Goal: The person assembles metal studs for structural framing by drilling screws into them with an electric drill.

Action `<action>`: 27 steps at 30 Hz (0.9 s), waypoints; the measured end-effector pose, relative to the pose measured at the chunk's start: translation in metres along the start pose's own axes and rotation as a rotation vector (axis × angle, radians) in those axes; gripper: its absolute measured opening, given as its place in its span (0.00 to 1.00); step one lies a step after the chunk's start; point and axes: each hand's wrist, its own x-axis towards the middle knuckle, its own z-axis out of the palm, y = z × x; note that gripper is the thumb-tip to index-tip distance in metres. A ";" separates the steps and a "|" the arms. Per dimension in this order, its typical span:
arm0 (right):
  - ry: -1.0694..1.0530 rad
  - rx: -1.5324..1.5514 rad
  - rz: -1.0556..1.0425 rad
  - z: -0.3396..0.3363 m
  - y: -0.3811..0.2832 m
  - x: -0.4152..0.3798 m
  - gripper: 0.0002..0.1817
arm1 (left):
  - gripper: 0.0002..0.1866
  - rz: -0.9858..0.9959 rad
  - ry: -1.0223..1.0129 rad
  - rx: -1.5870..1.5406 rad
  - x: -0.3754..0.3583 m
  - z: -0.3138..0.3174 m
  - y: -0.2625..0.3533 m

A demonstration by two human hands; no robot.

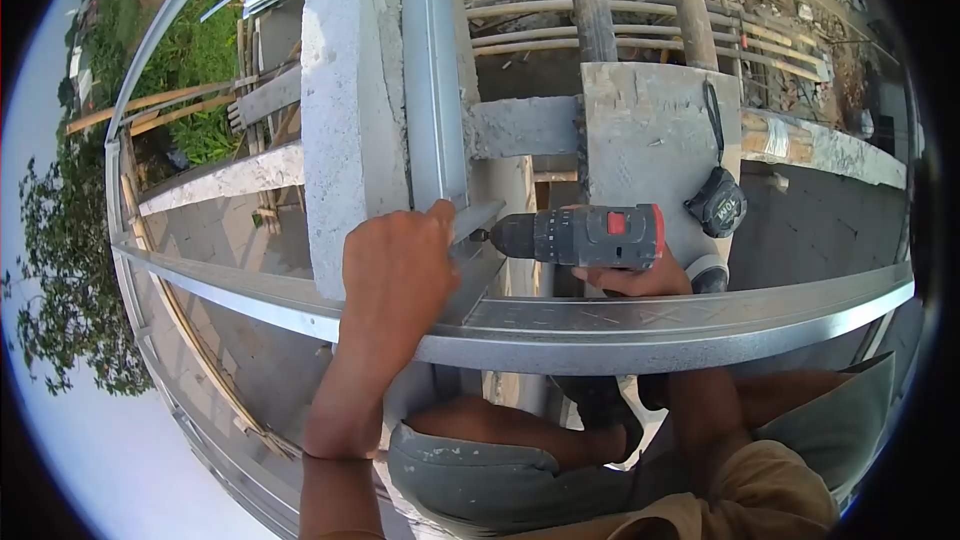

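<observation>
My right hand [645, 278] is wrapped round a black cordless drill [580, 237] with red parts, held level. Its chuck points left, with the tip close to a short metal piece [478, 220] at the end of an upright steel channel [432, 70]. My left hand [400, 260] is closed at that channel's lower end, thumb up; its fingertips are hidden behind the hand. A long galvanized steel channel [620, 325] passes crosswise, just in front of my body and under my left forearm.
A concrete beam [335, 110] runs beside the upright channel. On a board [640, 110] to the right lies a black tape measure [717, 203] with a strap. Wooden poles [590, 0] stand beyond. There is a drop to the paved floor [250, 330] below.
</observation>
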 end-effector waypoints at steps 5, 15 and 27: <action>0.028 0.035 0.043 0.004 -0.011 -0.004 0.23 | 0.15 0.006 -0.020 0.005 0.000 0.001 0.001; 0.063 -0.025 0.105 0.005 -0.001 -0.003 0.16 | 0.14 0.000 -0.011 -0.009 0.000 0.001 0.000; 0.065 0.016 0.098 0.006 -0.002 -0.002 0.17 | 0.14 0.001 -0.001 -0.013 0.000 0.000 0.002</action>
